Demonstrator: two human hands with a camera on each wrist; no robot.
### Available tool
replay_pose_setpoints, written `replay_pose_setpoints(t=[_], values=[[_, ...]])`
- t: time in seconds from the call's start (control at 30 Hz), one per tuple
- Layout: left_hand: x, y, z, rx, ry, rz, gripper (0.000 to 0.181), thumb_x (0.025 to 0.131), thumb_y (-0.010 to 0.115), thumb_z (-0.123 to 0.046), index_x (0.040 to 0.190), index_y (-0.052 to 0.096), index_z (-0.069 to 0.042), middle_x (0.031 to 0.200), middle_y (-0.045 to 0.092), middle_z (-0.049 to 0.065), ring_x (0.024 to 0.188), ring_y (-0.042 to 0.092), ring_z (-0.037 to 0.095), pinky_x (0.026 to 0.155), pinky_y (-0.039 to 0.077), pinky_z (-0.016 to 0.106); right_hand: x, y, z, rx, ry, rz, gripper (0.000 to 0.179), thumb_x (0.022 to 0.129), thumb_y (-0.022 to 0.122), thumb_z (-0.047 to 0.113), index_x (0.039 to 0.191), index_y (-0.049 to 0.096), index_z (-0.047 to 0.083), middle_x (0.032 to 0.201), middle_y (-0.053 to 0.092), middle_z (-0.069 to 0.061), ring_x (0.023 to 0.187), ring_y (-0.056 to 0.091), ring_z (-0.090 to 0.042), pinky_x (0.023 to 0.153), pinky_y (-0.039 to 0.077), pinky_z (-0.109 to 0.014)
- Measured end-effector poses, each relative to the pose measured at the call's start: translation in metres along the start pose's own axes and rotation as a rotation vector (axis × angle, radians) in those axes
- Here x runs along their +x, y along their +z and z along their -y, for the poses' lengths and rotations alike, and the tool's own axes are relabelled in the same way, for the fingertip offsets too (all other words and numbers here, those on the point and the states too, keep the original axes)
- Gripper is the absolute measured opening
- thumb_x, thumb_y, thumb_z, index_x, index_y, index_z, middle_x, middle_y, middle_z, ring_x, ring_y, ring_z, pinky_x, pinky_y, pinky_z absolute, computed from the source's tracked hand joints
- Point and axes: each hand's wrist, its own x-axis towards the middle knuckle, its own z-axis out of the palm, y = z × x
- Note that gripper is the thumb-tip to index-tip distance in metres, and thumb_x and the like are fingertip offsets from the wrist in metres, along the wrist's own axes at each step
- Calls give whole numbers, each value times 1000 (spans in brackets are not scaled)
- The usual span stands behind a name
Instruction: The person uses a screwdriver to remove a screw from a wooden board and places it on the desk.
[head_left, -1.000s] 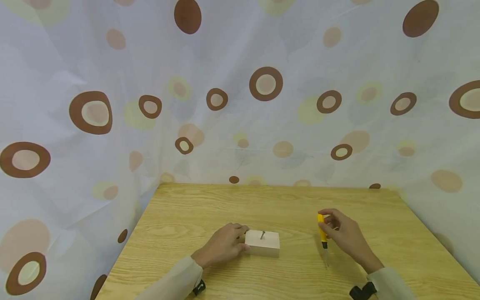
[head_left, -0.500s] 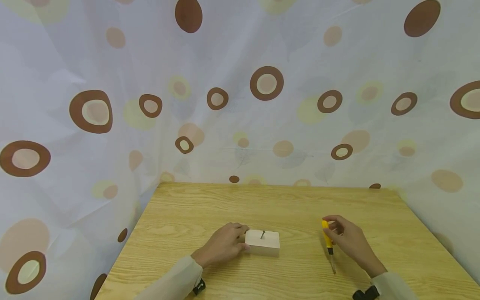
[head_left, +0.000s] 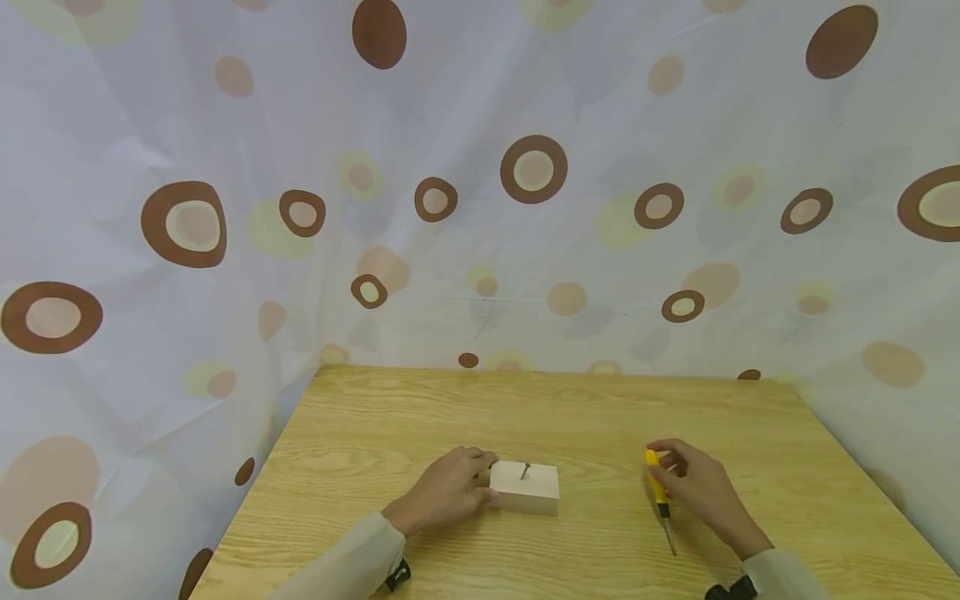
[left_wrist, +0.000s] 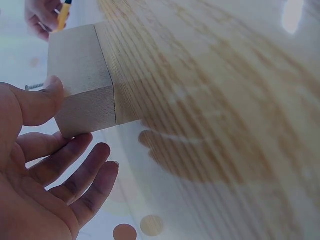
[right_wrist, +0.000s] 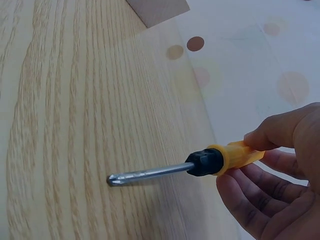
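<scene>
My left hand [head_left: 445, 490] grips the left end of a pale wooden block [head_left: 525, 500], thumb on the near side and fingers at the far side. A screw [head_left: 526, 471] stands up at a slant from the block's top; its threaded shank shows in the left wrist view. Off to the right, my right hand [head_left: 701, 492] pinches a Phillips screwdriver [right_wrist: 205, 162] by its yellow handle. Below the black collar its metal shaft points down toward the tabletop, tilted, with the tip nearest me. The screwdriver is well apart from the block.
The wood-grain table [head_left: 420, 408] extends behind both hands. A white curtain [head_left: 585, 250] with brown and yellow round spots hangs along the back and sides. Bare tabletop lies between the block and the screwdriver.
My right hand has come nearer to me and slightly right with the screwdriver, whose shaft now slants more, its tip swung rightward. The left hand and block have stayed put.
</scene>
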Motion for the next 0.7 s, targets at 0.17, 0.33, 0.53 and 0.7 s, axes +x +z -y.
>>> replay_pose_setpoints(t=[0.17, 0.33, 0.53, 0.7], values=[[0, 1, 0, 2, 4, -3, 55, 98, 70, -41, 141, 62, -8, 139, 63, 5, 114, 63, 18, 94, 54, 34, 0, 1, -2, -8, 3, 4, 41, 99, 71, 20, 134, 62, 0, 103, 68, -10, 84, 66, -19, 62, 57, -28], [0, 1, 0, 0, 5, -1, 54, 98, 70, -40, 142, 62, -8, 139, 63, 5, 115, 63, 18, 95, 54, 34, 0, 2, -3, -59, 6, -3, 40, 99, 72, 22, 132, 64, 1, 101, 69, -7, 85, 65, -18, 63, 54, -28], [0, 2, 1, 9, 10, 0, 54, 98, 70, -40, 141, 63, -7, 138, 64, 5, 115, 63, 19, 95, 54, 35, 1, 3, -3, -80, 22, 10, 39, 99, 71, 21, 130, 64, -1, 100, 68, -7, 85, 64, -18, 61, 53, -27], [1, 3, 2, 2, 6, 5, 55, 98, 69, -41, 142, 62, -8, 139, 63, 5, 115, 63, 18, 94, 54, 34, 2, 4, -3, -88, 23, 12, 39, 98, 71, 20, 129, 65, -3, 99, 69, -7, 83, 64, -17, 60, 53, -27]])
